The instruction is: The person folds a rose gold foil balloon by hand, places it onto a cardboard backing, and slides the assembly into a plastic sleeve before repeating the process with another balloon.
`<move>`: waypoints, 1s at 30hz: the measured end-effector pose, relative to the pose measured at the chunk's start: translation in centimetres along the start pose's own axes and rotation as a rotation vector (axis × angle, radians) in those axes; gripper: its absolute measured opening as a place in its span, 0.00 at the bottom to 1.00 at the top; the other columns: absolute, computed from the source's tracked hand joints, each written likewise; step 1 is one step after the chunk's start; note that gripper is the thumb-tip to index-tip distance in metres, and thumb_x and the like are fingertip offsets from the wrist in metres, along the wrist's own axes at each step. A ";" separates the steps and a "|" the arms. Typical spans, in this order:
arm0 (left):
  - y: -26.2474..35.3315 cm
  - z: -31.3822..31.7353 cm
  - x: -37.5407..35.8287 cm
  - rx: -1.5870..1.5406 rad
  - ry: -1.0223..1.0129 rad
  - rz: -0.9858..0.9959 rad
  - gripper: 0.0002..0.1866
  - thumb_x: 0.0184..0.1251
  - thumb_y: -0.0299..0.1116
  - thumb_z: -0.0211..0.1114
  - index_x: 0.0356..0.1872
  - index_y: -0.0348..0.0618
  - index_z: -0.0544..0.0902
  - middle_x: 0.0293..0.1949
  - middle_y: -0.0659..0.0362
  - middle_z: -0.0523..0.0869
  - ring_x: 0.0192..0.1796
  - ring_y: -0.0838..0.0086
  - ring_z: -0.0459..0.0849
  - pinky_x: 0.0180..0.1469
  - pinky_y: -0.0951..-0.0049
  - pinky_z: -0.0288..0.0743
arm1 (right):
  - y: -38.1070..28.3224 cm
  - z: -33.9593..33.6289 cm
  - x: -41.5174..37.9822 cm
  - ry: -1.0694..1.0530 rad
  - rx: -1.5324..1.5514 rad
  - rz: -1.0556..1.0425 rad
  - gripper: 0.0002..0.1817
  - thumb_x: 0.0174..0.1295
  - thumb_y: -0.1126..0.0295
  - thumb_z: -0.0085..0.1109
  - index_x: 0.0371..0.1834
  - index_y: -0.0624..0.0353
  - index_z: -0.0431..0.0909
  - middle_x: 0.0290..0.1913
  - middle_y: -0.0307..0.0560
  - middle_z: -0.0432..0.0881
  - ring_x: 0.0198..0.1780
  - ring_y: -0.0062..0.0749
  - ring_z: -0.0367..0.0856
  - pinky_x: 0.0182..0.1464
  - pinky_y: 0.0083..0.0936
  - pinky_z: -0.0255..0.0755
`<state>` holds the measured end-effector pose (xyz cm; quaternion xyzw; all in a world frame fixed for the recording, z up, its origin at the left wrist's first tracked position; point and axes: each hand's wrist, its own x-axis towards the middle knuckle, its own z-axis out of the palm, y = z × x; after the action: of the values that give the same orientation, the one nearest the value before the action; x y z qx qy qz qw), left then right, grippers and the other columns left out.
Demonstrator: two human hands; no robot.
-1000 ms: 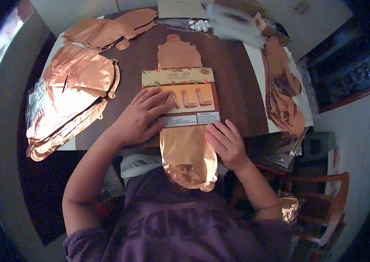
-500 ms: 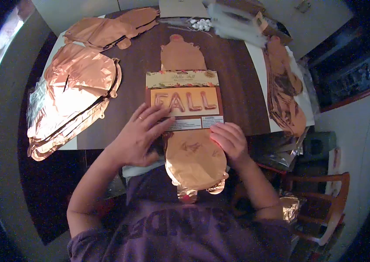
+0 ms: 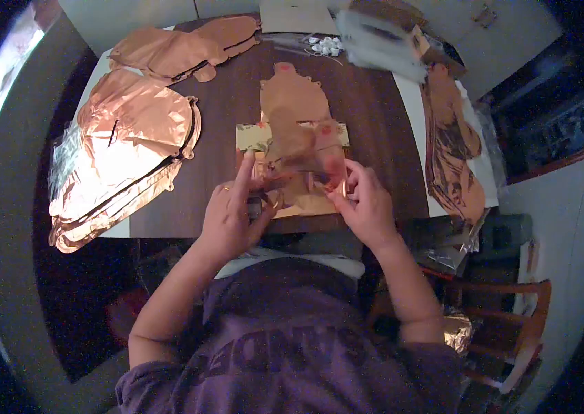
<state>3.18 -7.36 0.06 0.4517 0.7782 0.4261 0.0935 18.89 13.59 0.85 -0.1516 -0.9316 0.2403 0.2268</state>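
A flat copper foil balloon (image 3: pixel 295 103) lies lengthwise on the table, with its near end folded up over a printed cardboard sheet (image 3: pixel 253 136). The folded flap is blurred and hides most of the sheet's lettering. At the fold's left side my left hand (image 3: pixel 230 214) grips the foil between thumb and fingers, its index finger raised. My right hand (image 3: pixel 369 207) pinches the foil's right edge near the fold.
Stacked copper foil balloons (image 3: pixel 126 131) lie at the left, with more foil (image 3: pixel 182 48) behind them. Another foil piece (image 3: pixel 450 145) rests at the right edge. Small white items (image 3: pixel 326 46) and clear plastic (image 3: pixel 381 45) sit at the back. A wooden chair (image 3: pixel 512 310) stands at lower right.
The balloon's near end, which hung over the table edge, is now folded up across the card. Both hands have closed on the foil, and the left one no longer rests on the card.
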 end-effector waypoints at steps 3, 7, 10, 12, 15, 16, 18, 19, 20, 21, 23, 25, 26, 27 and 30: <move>-0.1 -0.2 0.0 -0.072 0.011 0.000 0.46 0.55 0.28 0.70 0.75 0.39 0.56 0.57 0.49 0.79 0.56 0.52 0.79 0.63 0.54 0.69 | -0.2 0.4 0.6 -0.029 -0.211 -0.081 0.39 0.58 0.59 0.68 0.71 0.56 0.59 0.56 0.55 0.75 0.44 0.51 0.83 0.42 0.41 0.81; 0.6 -0.1 0.0 0.490 0.109 0.338 0.44 0.54 0.32 0.68 0.73 0.37 0.59 0.68 0.46 0.68 0.68 0.47 0.68 0.69 0.51 0.62 | -0.2 1.0 1.0 -0.080 -0.356 -0.171 0.39 0.62 0.57 0.63 0.74 0.55 0.57 0.58 0.57 0.73 0.40 0.51 0.83 0.39 0.40 0.83; 3.1 -0.4 0.7 0.531 -0.179 0.527 0.39 0.61 0.40 0.65 0.73 0.40 0.61 0.74 0.48 0.61 0.75 0.49 0.60 0.74 0.46 0.51 | -0.4 0.7 1.2 -0.172 -0.409 -0.165 0.38 0.65 0.57 0.59 0.75 0.54 0.56 0.60 0.58 0.72 0.38 0.50 0.84 0.37 0.40 0.83; 4.1 0.7 1.0 0.415 -0.370 0.581 0.39 0.64 0.48 0.62 0.73 0.40 0.61 0.75 0.48 0.59 0.78 0.51 0.54 0.78 0.46 0.43 | -0.6 0.4 1.5 -0.219 -0.408 -0.139 0.36 0.66 0.58 0.58 0.75 0.54 0.57 0.60 0.58 0.72 0.36 0.50 0.84 0.35 0.41 0.83; 2.7 1.2 0.9 0.408 -0.438 0.443 0.41 0.63 0.48 0.62 0.73 0.38 0.60 0.76 0.47 0.59 0.78 0.52 0.53 0.78 0.47 0.43 | -1.3 -0.5 2.2 -0.290 -0.396 -0.063 0.33 0.63 0.59 0.61 0.71 0.55 0.62 0.59 0.56 0.72 0.37 0.50 0.84 0.37 0.41 0.82; 2.4 1.2 0.9 0.424 -0.444 0.457 0.41 0.63 0.48 0.62 0.73 0.37 0.60 0.76 0.47 0.59 0.78 0.52 0.53 0.78 0.47 0.43 | -1.6 -1.0 2.4 -0.313 -0.404 -0.027 0.33 0.60 0.60 0.64 0.69 0.54 0.65 0.58 0.55 0.73 0.39 0.49 0.83 0.39 0.40 0.81; 2.1 1.3 0.9 0.448 -0.468 0.484 0.43 0.62 0.50 0.62 0.73 0.36 0.59 0.76 0.47 0.58 0.78 0.53 0.53 0.78 0.47 0.44 | -1.2 -2.0 3.1 -0.318 -0.332 0.006 0.32 0.57 0.62 0.67 0.65 0.54 0.69 0.56 0.53 0.74 0.39 0.46 0.83 0.42 0.38 0.80; 2.1 1.3 0.7 0.504 -0.478 0.495 0.44 0.61 0.50 0.63 0.74 0.36 0.59 0.76 0.47 0.58 0.79 0.53 0.53 0.78 0.48 0.44 | -0.1 -3.0 4.0 -0.303 -0.254 -0.002 0.30 0.57 0.63 0.68 0.64 0.55 0.71 0.55 0.53 0.75 0.39 0.44 0.83 0.42 0.37 0.80; 2.1 1.3 0.9 0.565 -0.480 0.510 0.44 0.61 0.51 0.63 0.74 0.36 0.59 0.76 0.47 0.57 0.79 0.53 0.53 0.78 0.48 0.43 | 0.9 -3.8 5.4 -0.280 -0.179 -0.016 0.29 0.56 0.63 0.69 0.62 0.55 0.73 0.54 0.54 0.76 0.38 0.43 0.83 0.42 0.36 0.79; 2.2 1.3 1.0 0.627 -0.484 0.525 0.45 0.60 0.51 0.63 0.74 0.36 0.58 0.77 0.47 0.57 0.79 0.53 0.52 0.78 0.48 0.43 | 2.4 -3.8 6.7 -0.197 -0.105 0.000 0.28 0.56 0.64 0.69 0.61 0.56 0.74 0.51 0.52 0.77 0.38 0.39 0.82 0.41 0.33 0.78; 2.5 1.0 1.1 0.576 -0.499 0.501 0.45 0.60 0.51 0.62 0.74 0.37 0.58 0.77 0.48 0.57 0.79 0.53 0.52 0.78 0.48 0.43 | 6.0 -2.5 9.4 -0.036 0.046 0.033 0.27 0.55 0.65 0.71 0.58 0.59 0.76 0.46 0.48 0.80 0.36 0.32 0.81 0.40 0.28 0.77; 2.6 1.0 1.1 0.550 -0.507 0.492 0.44 0.60 0.50 0.60 0.74 0.38 0.58 0.77 0.48 0.56 0.79 0.53 0.53 0.78 0.49 0.43 | 7.5 -2.4 12.1 -0.246 0.202 0.233 0.26 0.54 0.66 0.72 0.56 0.60 0.76 0.40 0.42 0.81 0.34 0.27 0.80 0.35 0.24 0.74; 2.4 1.0 1.1 0.548 -0.505 0.492 0.43 0.61 0.49 0.59 0.74 0.38 0.58 0.77 0.48 0.56 0.79 0.54 0.53 0.78 0.49 0.43 | 7.8 -2.5 13.1 -0.351 0.282 0.330 0.25 0.54 0.66 0.72 0.54 0.60 0.77 0.37 0.39 0.81 0.33 0.24 0.79 0.33 0.23 0.73; 2.3 1.1 1.0 0.548 -0.501 0.490 0.42 0.62 0.48 0.58 0.74 0.38 0.58 0.77 0.49 0.56 0.79 0.54 0.52 0.78 0.49 0.43 | 7.6 -2.8 13.9 -0.454 0.273 0.394 0.24 0.54 0.66 0.72 0.53 0.60 0.77 0.34 0.38 0.81 0.32 0.23 0.79 0.32 0.21 0.72; 1.8 1.4 0.7 0.653 -0.432 0.570 0.50 0.56 0.52 0.68 0.75 0.36 0.57 0.77 0.50 0.57 0.79 0.57 0.53 0.77 0.51 0.48 | 6.9 -3.3 15.6 -0.693 0.193 0.491 0.19 0.56 0.66 0.70 0.49 0.60 0.77 0.29 0.35 0.80 0.29 0.19 0.78 0.27 0.18 0.69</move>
<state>4.61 -5.55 0.65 0.7309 0.6793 0.0645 -0.0141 8.47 26.70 5.29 -0.2573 -0.8622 0.4097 -0.1500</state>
